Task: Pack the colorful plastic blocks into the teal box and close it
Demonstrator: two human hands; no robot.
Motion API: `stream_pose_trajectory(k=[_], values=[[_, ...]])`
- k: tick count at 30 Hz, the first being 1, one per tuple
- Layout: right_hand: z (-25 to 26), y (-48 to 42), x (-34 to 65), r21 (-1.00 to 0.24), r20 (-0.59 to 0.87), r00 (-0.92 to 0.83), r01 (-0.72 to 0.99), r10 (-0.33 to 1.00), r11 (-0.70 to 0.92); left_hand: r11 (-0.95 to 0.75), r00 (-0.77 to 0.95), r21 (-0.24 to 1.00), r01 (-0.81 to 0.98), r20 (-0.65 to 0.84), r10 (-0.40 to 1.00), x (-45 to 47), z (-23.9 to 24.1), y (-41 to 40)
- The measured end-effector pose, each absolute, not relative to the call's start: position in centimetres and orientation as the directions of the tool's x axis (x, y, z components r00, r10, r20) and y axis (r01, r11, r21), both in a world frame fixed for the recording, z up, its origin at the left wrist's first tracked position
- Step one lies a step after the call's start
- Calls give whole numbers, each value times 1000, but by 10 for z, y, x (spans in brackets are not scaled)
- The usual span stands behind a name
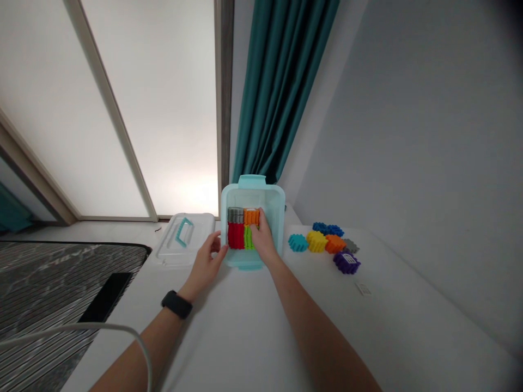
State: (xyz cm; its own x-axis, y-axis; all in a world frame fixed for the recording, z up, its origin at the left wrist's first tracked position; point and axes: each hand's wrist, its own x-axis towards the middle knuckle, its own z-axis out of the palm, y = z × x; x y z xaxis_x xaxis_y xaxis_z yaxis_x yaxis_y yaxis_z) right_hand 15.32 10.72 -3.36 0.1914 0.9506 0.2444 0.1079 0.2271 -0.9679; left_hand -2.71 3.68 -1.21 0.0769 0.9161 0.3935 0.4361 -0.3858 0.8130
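Viewing remotely, I have the left hand (208,255) at the left side of the pale-teal plastic bin (278,197) and, apart from it, the right hand (264,239) inside against the orange stack (250,216) and lime-green stack (247,238), beside the gray stack (235,215) and red stack (236,236), unable to tell whether either hand grips.

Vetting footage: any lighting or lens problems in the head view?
Head view: door panel glows brightest near its foot; top-right corner falls dark; soft shadow along the left forearm; no obvious motion blur on the right hand; label print on the purple piece unreadable.
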Motion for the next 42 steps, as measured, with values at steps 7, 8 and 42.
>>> stream_pose_trajectory(k=[7,8,42], values=[[-38,112,151,-954,288,227,155,930,257,-394,91,822,411,393,915,-29,-12,38],[-38,112,150,-950,300,230,160,926,268,-394,89,824,408,393,915,-29,-13,39],[-46,57,152,-977,205,226,98,952,188,-369,73,812,451,378,923,-33,-16,37]])
